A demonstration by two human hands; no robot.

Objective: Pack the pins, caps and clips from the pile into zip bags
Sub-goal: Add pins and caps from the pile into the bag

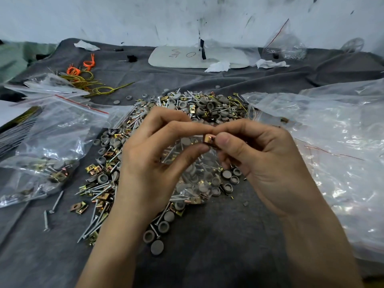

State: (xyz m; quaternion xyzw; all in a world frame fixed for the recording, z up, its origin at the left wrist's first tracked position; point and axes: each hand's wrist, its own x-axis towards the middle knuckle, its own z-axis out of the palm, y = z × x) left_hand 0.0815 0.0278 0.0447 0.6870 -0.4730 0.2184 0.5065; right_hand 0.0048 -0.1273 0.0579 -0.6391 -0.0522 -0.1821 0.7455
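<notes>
The left hand (149, 163) pinches the mouth of a part-filled zip bag (193, 175) over the pile (187, 107). The right hand (264, 163) pinches 1 brass clip (207, 139) at that mouth. 1 filled bag (41, 169) lies at 9 o'clock. Most of the pile looks unpacked.

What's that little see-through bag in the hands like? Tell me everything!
The small clear plastic zip bag hangs above the heaped pile, its top pinched by the left hand. It looks thin, crinkly and shiny. Grey round caps, silver pins and gold clips fill its lower part. At its top the right hand pinches a square brass-coloured metal clip.
</notes>
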